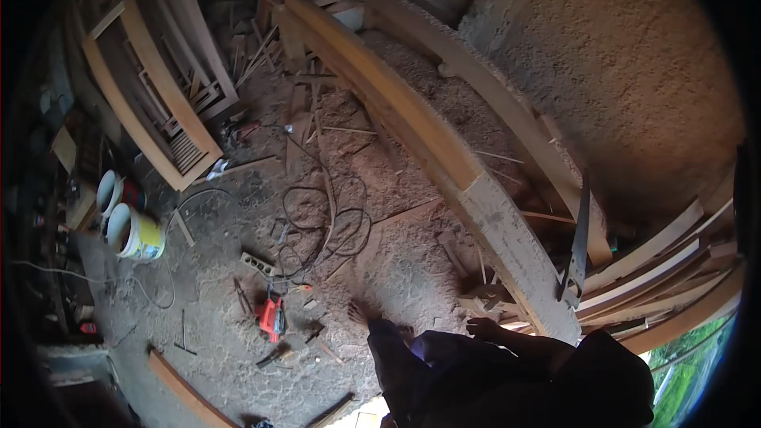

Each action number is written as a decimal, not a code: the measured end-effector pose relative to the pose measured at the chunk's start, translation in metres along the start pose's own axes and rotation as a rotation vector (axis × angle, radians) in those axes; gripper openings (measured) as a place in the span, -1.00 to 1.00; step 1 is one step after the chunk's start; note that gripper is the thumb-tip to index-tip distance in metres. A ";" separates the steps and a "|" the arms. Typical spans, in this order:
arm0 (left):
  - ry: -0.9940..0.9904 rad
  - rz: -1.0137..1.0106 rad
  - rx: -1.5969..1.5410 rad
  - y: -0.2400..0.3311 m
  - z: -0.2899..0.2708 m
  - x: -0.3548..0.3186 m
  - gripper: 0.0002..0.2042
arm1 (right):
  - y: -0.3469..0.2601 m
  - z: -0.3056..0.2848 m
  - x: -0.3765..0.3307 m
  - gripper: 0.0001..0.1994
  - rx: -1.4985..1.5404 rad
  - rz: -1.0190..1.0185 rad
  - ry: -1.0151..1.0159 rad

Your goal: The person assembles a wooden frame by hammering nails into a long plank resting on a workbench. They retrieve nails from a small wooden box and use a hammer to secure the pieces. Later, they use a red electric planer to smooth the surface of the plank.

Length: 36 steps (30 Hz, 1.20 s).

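Observation:
My right hand (481, 330) hangs in dim light beside the near end of a long timber beam (519, 238). Its fingers look loosely stretched, and nothing shows in them. At the lower edge a small dark shape may be part of my left hand; its fingers cannot be made out. A handsaw (580, 242) stands blade up by the end of the beam, out of my grasp. On the floor in front of my bare foot (357, 315) lies a red power tool (272, 319), its cord running toward a power strip (258, 262).
Looped black cable (349, 230) and sawdust cover the middle floor. Slatted wooden frames (151, 87) lean at the upper left, with white and yellow buckets (141, 234) below. A second beam (507, 99) runs along the rough wall, and curved boards (658, 277) are stacked at the right.

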<state>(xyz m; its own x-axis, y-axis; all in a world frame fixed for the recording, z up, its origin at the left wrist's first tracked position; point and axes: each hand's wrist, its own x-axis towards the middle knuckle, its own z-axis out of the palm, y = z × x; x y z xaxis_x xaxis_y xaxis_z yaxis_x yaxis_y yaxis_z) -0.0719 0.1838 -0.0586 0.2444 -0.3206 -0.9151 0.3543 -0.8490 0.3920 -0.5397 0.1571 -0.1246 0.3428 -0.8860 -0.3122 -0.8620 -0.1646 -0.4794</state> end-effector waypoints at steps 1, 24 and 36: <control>-0.012 0.025 0.064 0.031 0.011 0.012 -0.83 | -0.003 0.000 0.014 -0.66 -0.028 0.013 -0.030; -0.516 0.422 1.158 0.319 0.113 0.056 -0.67 | -0.038 -0.303 0.121 -0.59 1.324 0.182 0.615; -0.264 0.936 1.335 0.365 0.437 -0.078 -0.84 | 0.416 -0.235 0.152 -0.68 0.865 1.058 0.882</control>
<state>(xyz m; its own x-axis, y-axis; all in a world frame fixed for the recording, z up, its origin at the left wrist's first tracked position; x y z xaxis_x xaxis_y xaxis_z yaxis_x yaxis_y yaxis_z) -0.3562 -0.2842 0.1146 -0.2874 -0.8363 -0.4669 -0.8299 -0.0259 0.5573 -0.9338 -0.1478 -0.1791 -0.8049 -0.4486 -0.3884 -0.0004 0.6550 -0.7556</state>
